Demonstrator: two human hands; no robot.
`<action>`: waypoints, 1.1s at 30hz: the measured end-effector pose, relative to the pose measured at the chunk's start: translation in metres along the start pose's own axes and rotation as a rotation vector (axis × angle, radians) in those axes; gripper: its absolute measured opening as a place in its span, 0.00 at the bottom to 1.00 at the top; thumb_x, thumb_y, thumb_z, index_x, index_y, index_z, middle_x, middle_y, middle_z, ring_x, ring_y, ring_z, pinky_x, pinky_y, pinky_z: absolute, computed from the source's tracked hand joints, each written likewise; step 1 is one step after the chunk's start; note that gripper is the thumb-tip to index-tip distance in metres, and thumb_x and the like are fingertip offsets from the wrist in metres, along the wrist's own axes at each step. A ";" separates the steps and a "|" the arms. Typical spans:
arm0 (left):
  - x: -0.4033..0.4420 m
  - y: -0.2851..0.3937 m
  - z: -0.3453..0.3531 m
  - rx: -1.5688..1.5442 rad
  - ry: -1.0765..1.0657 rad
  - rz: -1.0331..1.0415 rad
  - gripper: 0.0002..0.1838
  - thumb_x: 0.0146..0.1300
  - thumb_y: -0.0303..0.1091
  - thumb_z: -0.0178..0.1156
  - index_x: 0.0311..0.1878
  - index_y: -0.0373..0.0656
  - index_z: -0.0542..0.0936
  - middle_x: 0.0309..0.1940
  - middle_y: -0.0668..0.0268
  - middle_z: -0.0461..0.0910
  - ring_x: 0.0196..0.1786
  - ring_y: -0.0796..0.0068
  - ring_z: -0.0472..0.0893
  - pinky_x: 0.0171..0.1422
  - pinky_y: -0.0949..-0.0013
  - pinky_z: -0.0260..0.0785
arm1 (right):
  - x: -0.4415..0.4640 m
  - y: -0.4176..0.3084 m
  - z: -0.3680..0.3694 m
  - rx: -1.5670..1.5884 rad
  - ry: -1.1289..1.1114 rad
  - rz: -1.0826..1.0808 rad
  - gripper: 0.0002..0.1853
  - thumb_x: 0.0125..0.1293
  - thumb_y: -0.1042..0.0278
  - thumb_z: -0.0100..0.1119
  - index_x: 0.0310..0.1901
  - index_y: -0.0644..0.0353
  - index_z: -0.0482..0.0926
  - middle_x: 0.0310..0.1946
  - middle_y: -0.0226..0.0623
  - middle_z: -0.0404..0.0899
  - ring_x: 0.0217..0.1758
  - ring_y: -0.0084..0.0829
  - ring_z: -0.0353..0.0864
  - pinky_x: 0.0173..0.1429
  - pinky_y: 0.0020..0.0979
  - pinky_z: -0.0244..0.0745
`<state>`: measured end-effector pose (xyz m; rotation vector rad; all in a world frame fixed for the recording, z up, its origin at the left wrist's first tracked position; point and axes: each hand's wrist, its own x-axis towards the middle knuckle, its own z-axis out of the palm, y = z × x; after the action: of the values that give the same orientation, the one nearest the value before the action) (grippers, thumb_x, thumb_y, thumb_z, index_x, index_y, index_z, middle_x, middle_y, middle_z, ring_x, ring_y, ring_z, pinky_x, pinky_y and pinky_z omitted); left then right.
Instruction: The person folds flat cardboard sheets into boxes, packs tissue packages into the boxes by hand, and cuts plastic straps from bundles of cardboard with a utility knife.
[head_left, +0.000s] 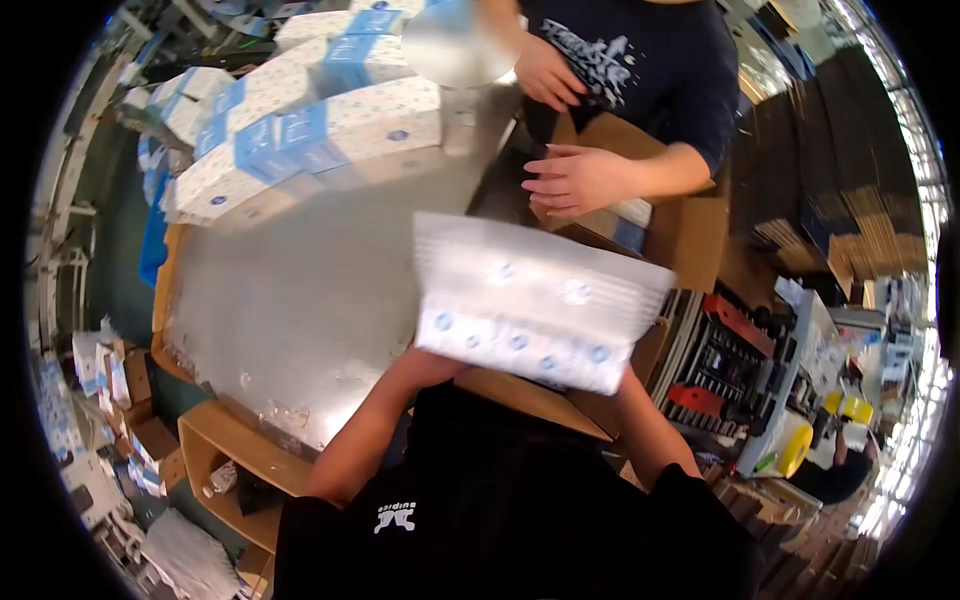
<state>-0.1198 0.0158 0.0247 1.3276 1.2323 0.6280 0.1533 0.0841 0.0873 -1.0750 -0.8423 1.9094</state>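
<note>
A white plastic-wrapped pack (530, 310) with small blue round prints is held up in front of my chest, slightly tilted and a little blurred. My left hand (436, 367) grips its lower left corner; the fingertips are hidden behind it. At the lower right corner, my right hand (627, 388) holds the same pack, with most of its fingers out of sight. Just beyond the pack stands an open cardboard box (698, 240) with packs partly visible inside. A co-worker's hand (585, 180) reaches over that box.
A metal table (290, 290) lies to the left, with rows of white and blue packs (380, 118) along its far side. Opposite me stands a co-worker in a dark shirt (640, 70). Flattened cartons (830, 170) are stacked at right, near a tool tray (725, 360).
</note>
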 end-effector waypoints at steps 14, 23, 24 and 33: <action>0.008 -0.014 0.064 0.628 -0.618 0.103 0.26 0.52 0.30 0.66 0.59 0.52 0.85 0.49 0.58 0.87 0.52 0.50 0.84 0.58 0.53 0.77 | -0.136 -0.065 -0.157 -0.192 0.343 -0.714 0.31 0.84 0.50 0.38 0.72 0.69 0.65 0.63 0.51 0.77 0.61 0.39 0.82 0.65 0.38 0.80; -0.013 -0.039 0.070 0.642 -0.494 0.058 0.25 0.51 0.27 0.61 0.54 0.54 0.88 0.43 0.58 0.88 0.51 0.52 0.84 0.54 0.50 0.78 | -0.118 -0.068 -0.087 0.243 0.364 -0.427 0.30 0.84 0.50 0.36 0.71 0.70 0.68 0.61 0.50 0.78 0.61 0.38 0.81 0.65 0.39 0.79; -0.014 -0.039 0.072 0.636 -0.482 0.042 0.25 0.51 0.27 0.61 0.54 0.54 0.88 0.43 0.58 0.88 0.51 0.52 0.84 0.54 0.50 0.78 | -0.112 -0.067 -0.077 0.291 0.373 -0.382 0.30 0.84 0.50 0.36 0.71 0.70 0.68 0.61 0.50 0.78 0.61 0.38 0.81 0.65 0.39 0.79; -0.051 -0.043 0.092 0.543 -0.414 -0.101 0.17 0.53 0.30 0.62 0.46 0.55 0.90 0.40 0.61 0.89 0.45 0.53 0.87 0.46 0.53 0.80 | -0.001 0.172 -0.158 -1.476 0.457 -0.293 0.35 0.53 0.63 0.73 0.62 0.62 0.70 0.58 0.45 0.73 0.61 0.43 0.73 0.71 0.42 0.66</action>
<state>-0.0644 -0.0730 -0.0184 1.7205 1.1510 -0.0750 0.2424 0.0270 -0.1211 -1.9029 -2.0230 0.4924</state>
